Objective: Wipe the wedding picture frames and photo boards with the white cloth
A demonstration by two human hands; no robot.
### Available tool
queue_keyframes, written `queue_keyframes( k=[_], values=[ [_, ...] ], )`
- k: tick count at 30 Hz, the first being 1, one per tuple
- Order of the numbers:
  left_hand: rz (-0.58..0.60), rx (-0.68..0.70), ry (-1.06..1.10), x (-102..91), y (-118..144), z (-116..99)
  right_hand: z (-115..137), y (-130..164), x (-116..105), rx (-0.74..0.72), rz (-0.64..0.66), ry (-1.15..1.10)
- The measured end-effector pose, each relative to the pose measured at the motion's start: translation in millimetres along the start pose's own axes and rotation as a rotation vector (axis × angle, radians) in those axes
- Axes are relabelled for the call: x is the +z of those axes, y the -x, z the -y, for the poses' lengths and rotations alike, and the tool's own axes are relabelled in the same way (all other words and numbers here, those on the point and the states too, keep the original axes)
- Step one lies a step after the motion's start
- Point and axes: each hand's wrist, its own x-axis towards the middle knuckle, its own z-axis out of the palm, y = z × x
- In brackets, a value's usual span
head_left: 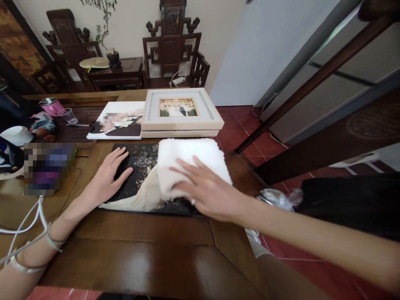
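While my left hand (109, 177) is lying flat, fingers spread, on the dark photo print (140, 183), my right hand (208, 189) is pressing the white towel (190, 160) onto it, fingers spread. Both are resting on the wooden surface (150, 258).

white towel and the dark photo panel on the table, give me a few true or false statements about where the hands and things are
1. The right hand lies flat on the white towel. True.
2. The left hand holds the pink cup. False: it presses flat on the dark photo panel, and the cup stands far off at the table's left.
3. The towel lies on the photo panel. True.
4. The framed photo stands upright against the wall. False: it lies flat on the wooden table, beyond the panel.
5. An unframed print lies left of the framed photo. True.
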Motion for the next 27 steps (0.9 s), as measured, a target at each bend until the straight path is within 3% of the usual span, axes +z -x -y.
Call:
queue_keyframes(
  k=[3, 6, 12, 17, 23, 27],
  values=[
    [0.002, -0.017, 0.039, -2.7, 1.8, 1.0, 33.5, 11.1, 2.3, -0.081, -0.014, -0.051],
    [0.006, -0.011, 0.055, -5.2, 5.5, 0.6, 43.6, 13.6, -1.3, -0.107, 0.036, -0.099],
    [-0.008, 0.029, 0.059, -6.9, 7.1, -0.3, -13.0, -21.9, -10.4, -0.043, 0.107, -0.116],
    [-0.058, 0.009, 0.038, -7.4, 10.4, -3.5, -45.9, -46.9, -9.2, 0.052, 0.041, -0.081],
    [-0.043, 0.009, 0.013, -7.9, 17.9, -7.9, -45.1, -48.8, -9.7, 0.064, 0.022, -0.054],
    [-0.019, 0.021, -0.003, -4.6, 19.3, -5.1, -18.5, -38.5, -6.6, 0.060, 0.049, -0.061]
  ],
)
